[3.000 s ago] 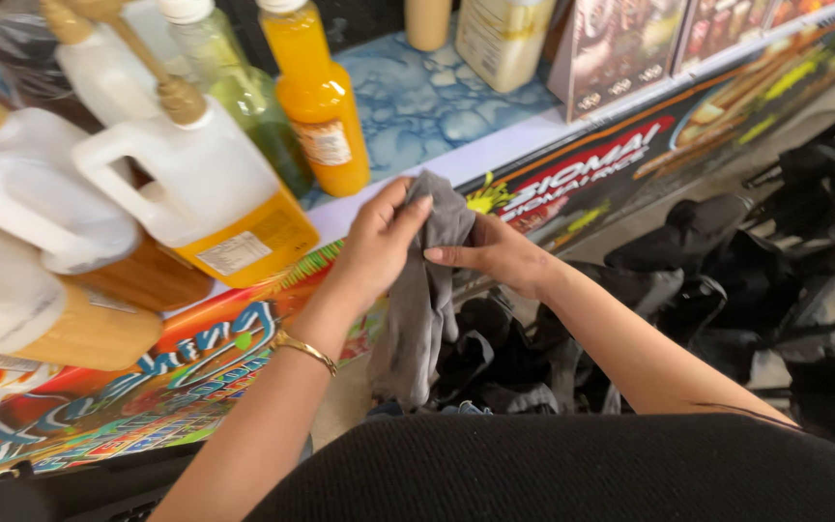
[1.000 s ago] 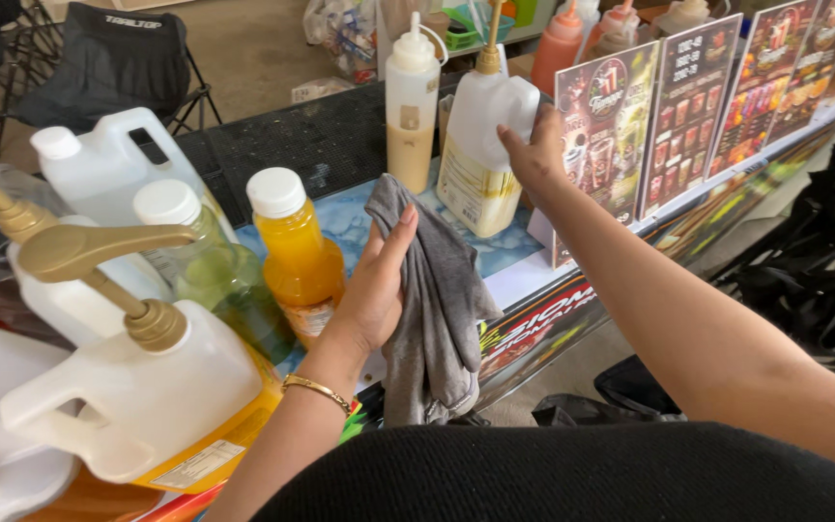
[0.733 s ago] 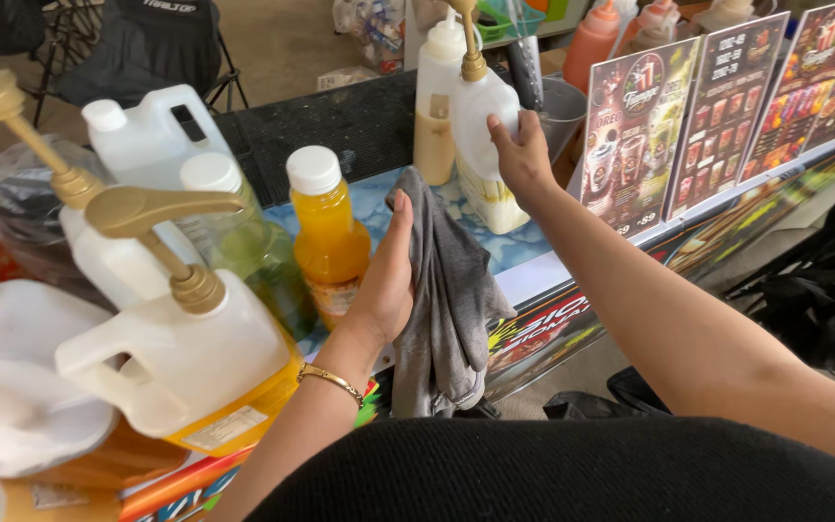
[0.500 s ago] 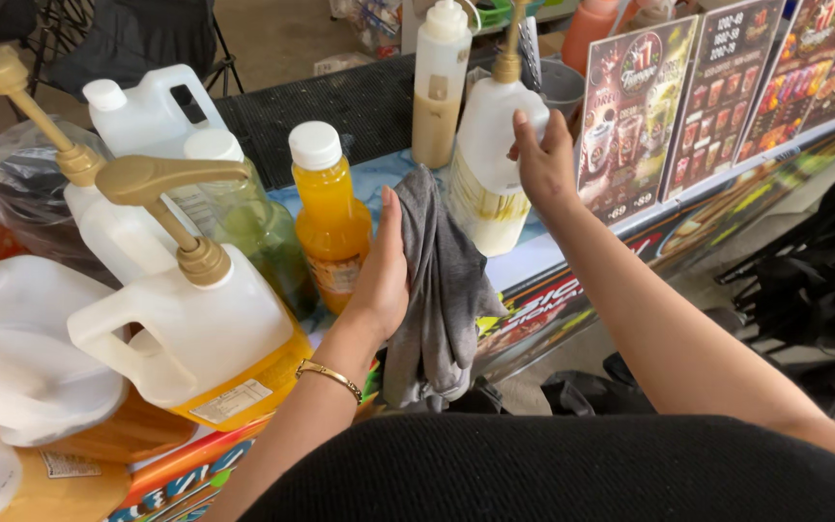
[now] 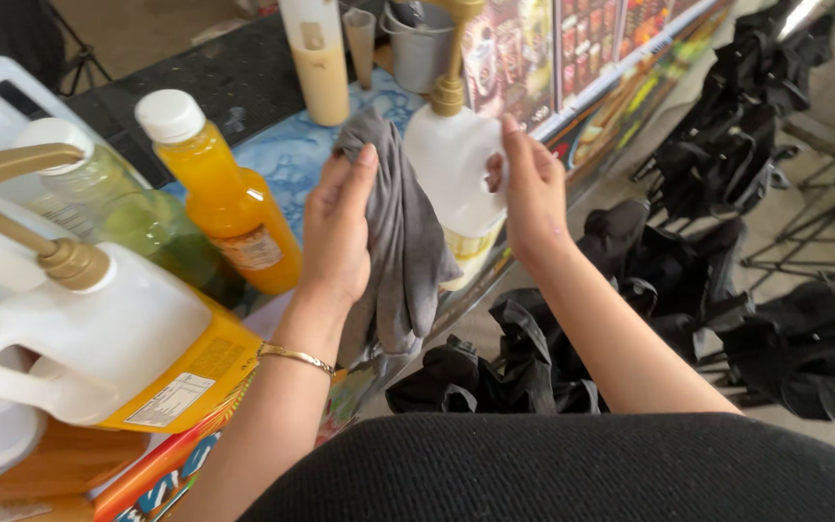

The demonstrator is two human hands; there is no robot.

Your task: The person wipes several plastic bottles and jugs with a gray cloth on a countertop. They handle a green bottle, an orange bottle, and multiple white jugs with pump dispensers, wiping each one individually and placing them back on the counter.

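1 grey cloth [image 5: 400,242], 1 white pump jug [image 5: 451,169]. Jug lifted beside orange bottle [image 5: 219,193], right hand [image 5: 532,188] gripping its handle; cloth against jug, under left hand [image 5: 335,232] fingers, clasped.

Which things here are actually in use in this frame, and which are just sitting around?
In use:
left hand holding crumpled grey cloth
right hand gripping white plastic pump jug

Lying about:
orange juice bottle with white cap
green-liquid bottle
tan squeeze bottle
metal cup
black folded chairs
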